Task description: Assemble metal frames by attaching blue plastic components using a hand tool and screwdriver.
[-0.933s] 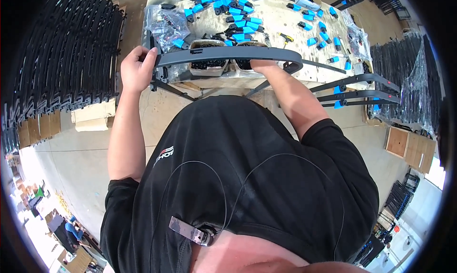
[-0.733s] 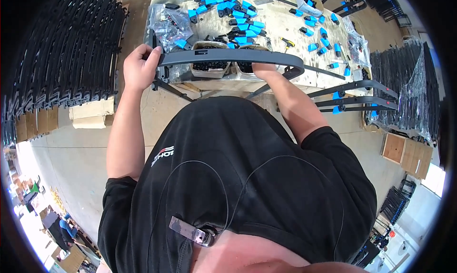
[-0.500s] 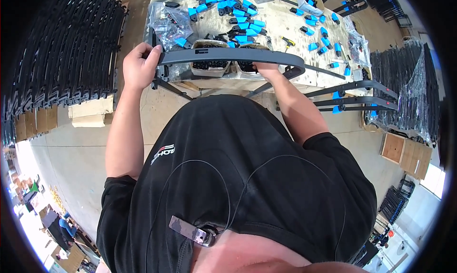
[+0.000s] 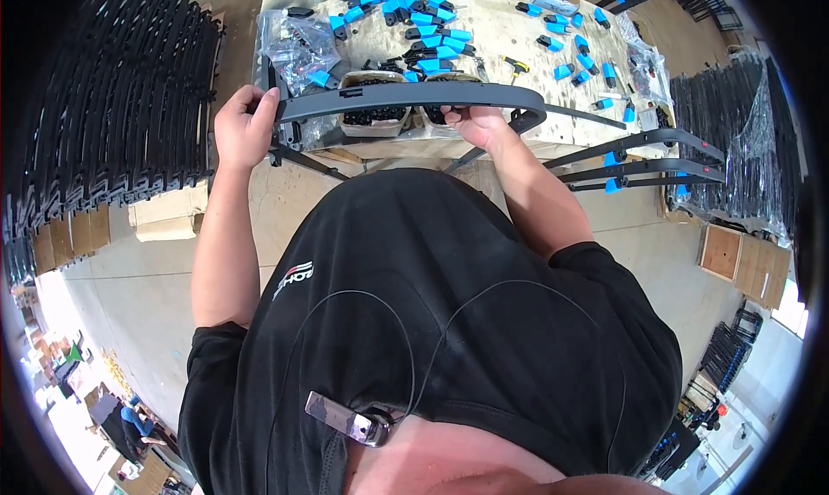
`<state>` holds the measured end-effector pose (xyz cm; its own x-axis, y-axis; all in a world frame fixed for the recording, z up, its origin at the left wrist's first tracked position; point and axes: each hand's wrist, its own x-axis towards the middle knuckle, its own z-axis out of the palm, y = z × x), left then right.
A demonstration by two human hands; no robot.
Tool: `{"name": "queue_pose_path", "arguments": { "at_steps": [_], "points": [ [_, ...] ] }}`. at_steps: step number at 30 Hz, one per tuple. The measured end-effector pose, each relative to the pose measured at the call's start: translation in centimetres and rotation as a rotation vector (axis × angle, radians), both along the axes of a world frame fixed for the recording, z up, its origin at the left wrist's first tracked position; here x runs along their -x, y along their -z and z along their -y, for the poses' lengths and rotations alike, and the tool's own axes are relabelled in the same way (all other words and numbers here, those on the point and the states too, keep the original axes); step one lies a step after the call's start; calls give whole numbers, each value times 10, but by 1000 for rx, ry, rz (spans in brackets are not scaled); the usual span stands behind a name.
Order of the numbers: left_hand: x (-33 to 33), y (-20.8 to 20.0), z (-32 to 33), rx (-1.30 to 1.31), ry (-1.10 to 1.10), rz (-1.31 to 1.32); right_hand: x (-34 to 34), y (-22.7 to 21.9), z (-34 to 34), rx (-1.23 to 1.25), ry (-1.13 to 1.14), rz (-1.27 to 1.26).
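Still clasping the curved dark-grey tube [image 4: 406, 95] above the worktable's [image 4: 490, 28] near edge with the left hand [image 4: 246, 128], now holding the right hand [image 4: 475, 125], earlier dipped toward the parts tub [image 4: 439, 133], palm-up and curled, cannot tell around what.

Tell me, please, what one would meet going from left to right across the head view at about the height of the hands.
Stacked black frames, left hand gripping the end of a curved grey bar, left-hand tub of small black parts, right hand, plastic-wrapped stack.
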<state>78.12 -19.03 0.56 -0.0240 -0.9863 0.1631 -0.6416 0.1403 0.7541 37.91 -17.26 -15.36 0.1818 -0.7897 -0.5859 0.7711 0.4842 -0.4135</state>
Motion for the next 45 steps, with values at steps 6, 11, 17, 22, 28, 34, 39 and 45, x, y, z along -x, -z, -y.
{"name": "queue_pose_path", "arguments": {
  "at_steps": [6, 11, 17, 22, 28, 34, 39, 45],
  "points": [
    [0, 0, 1, 22, 0, 20, -6, -13, -9, 60, -119, -47],
    [2, -4, -3, -35, -6, 24, -13, -29, -18, 32, -136, -18],
    [2, -1, 0, 28, -2, 15, -9, -21, -33, 17, -162, -23],
    [1, 1, 1, 15, -4, 33, -8, -20, -44, -23, -149, 27],
    [3, 4, -3, 19, -14, -16, -8, -25, -57, -12, -130, -110],
    [44, -12, -53, 723, 246, 84, -19, -59, -59, -119, -208, -108],
    [110, -15, -68, 112, 844, -18, -35, -89, -54, -71, -286, -56],
    [153, 10, -52, 194, 881, 104, -58, -122, -58, 39, -300, 76]
  ]
}}
